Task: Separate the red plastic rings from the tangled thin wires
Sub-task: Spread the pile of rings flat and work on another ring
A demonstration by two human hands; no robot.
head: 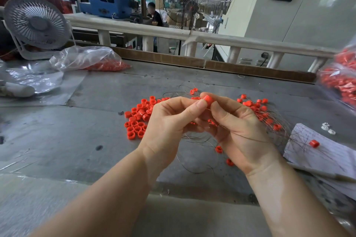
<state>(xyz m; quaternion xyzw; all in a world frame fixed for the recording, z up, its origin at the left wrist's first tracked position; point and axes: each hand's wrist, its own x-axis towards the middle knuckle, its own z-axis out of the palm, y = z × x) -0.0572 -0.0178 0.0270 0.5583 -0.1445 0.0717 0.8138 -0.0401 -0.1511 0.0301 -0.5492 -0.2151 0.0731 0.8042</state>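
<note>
We've got both hands raised over the grey table (107, 90), meeting at 1 red ring (208, 99). Left hand (169, 125) pinches the ring between thumb and fingertip; right hand (237, 127) grips it from the other side, remaining fingers curled around a bundle of thin wires (250, 137) crossing the palm. More rings sit in the right palm on the wires.

Loose ring pile (137, 119) lies on the table just left of the left hand, apart from the wires. Wired rings (260, 110) spread to the right behind the right hand, wire strands fanning across them. 2 strays (223, 155) lie below the right hand among wire loops.

1 ring (314, 143) rests on a written paper sheet (327, 156) at right. Clear bag of rings (92, 59) far left, another bag (341, 81) at the right edge. White desk fan (36, 23) back left.
</note>
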